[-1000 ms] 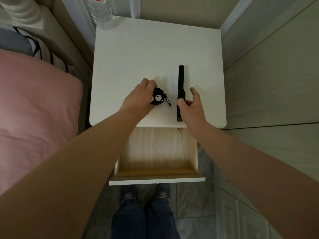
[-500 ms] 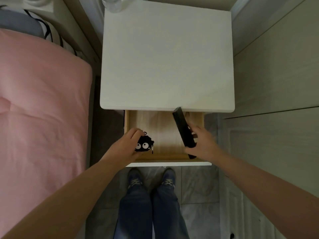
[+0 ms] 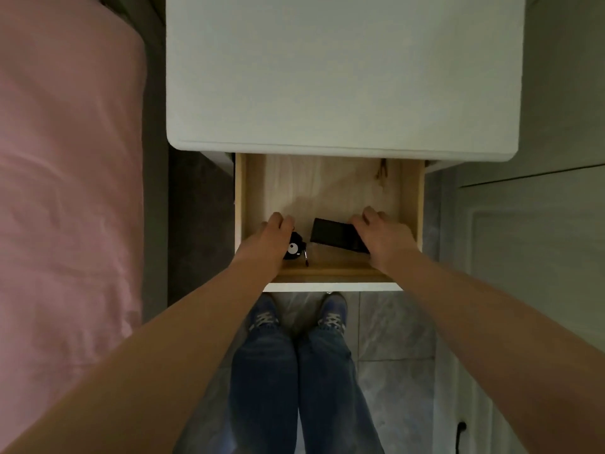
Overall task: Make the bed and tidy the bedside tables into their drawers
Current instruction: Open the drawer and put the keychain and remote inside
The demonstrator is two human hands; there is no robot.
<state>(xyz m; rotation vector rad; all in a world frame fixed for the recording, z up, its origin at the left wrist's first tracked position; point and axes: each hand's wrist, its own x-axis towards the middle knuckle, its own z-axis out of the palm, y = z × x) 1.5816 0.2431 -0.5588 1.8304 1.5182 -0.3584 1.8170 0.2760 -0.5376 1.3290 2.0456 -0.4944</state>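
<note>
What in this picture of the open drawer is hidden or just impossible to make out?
All in the head view:
- Black remote: its right end is covered by the right hand.
- Black googly-eyed keychain: its left part lies under the left hand.
- Drawer: its back runs under the bedside table top.
- Whether either hand has let go: fingertips curl out of sight.
- Bed: cut off by the left edge.

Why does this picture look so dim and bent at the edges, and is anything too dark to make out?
Head view: the room light is low, so the open drawer holds soft shadow near the hands. The wide lens bows the bedside table edges and stretches the forearms. The black remote under the right hand and the black keyring by the left hand lose detail.
</note>
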